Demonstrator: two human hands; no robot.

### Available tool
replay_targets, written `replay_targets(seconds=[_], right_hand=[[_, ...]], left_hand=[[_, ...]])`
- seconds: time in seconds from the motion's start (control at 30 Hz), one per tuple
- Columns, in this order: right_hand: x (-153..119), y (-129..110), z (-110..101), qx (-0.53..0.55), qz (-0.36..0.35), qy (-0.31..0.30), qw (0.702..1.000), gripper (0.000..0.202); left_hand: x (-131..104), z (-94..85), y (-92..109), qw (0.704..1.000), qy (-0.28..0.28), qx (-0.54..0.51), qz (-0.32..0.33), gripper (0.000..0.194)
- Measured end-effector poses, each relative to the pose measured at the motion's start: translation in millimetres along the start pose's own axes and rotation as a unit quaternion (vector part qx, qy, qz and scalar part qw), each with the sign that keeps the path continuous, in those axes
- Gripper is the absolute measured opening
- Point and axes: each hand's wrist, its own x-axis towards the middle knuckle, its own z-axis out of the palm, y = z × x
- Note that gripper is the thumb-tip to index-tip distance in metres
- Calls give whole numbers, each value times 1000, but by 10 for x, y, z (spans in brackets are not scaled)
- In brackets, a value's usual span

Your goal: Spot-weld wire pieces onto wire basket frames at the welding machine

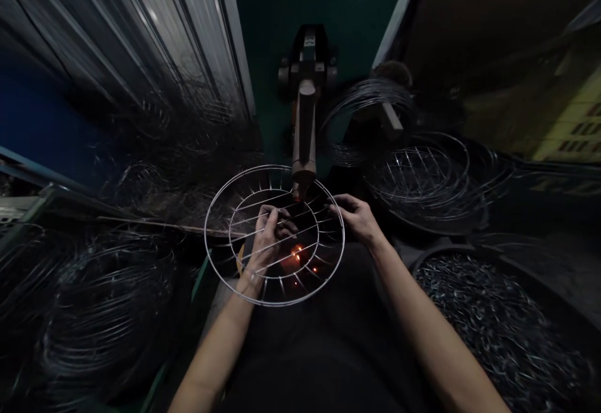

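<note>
A round wire rack, with an outer ring, an inner ring, parallel bars and short spokes between the rings, lies tilted beneath the tip of a spot welder's arm. My left hand is behind the bars, its blackened fingers curled closed on the rack. At the right rim my right hand pinches with thumb and forefinger; whether a short wire piece is also between those fingertips, I cannot make out. Orange sparks glow below the welder tip, seen through the rack.
A tub of small bent wire pieces sits at lower right. Behind it, wire rings and racks are piled in a dark basin. More wire rings fill a crate at left. The green machine body stands ahead, beside corrugated metal sheeting.
</note>
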Motion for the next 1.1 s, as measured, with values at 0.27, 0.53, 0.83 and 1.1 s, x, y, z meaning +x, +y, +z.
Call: replay_targets(seconds=[0.27, 0.53, 0.83, 1.1], right_hand=[[162, -83, 230, 12, -18, -12, 1000, 32], [375, -136, 311, 0, -20, -22, 1000, 34], [449, -163, 379, 30, -10, -35, 999, 35], [221, -99, 168, 38, -12, -38, 999, 38]], left_hand=[[-77, 115, -118, 996, 59, -14, 66, 36], [29, 48, -201, 994, 68, -21, 88, 32], [75, -45, -295, 992, 56, -37, 106, 28], [3, -77, -94, 999, 4, 20, 44, 39]])
